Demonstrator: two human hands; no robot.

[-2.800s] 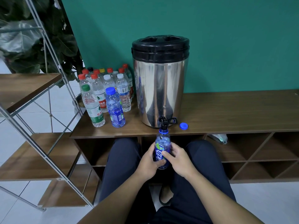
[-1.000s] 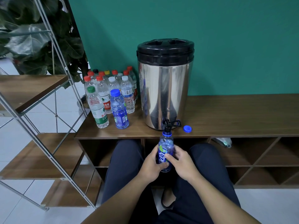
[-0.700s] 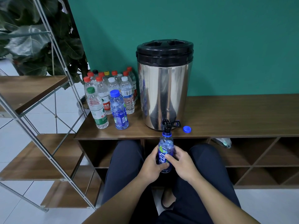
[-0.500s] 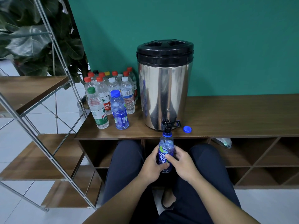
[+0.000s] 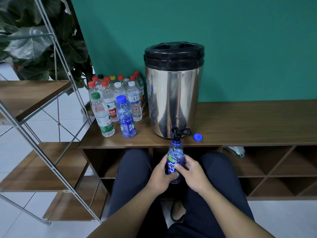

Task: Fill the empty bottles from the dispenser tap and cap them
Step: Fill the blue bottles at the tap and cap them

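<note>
The left hand [image 5: 160, 176] was wrapped around the lower body of the blue bottle [image 5: 174, 163], its thumb curled across the label, while the right hand [image 5: 193, 172] gripped the same bottle from the other side, thumb pressed on the front of the label. The bottle stood upright between the person's knees, below the edge of the wooden bench [image 5: 240, 121], with its open neck directly under the black tap [image 5: 176, 132] of the steel dispenser [image 5: 173, 100]. Whether water was running could not be made out, though the bottle seemed partly filled. A loose blue cap [image 5: 197, 137] lay on the bench just right of the tap. Left of the dispenser stood a cluster of capped bottles [image 5: 116, 100], a blue-capped one [image 5: 126, 117] and a green-capped one [image 5: 102, 115] at the front. Beyond them, a metal-framed shelf [image 5: 34, 93] and a leafy plant [image 5: 39, 36] filled the left side.
</note>
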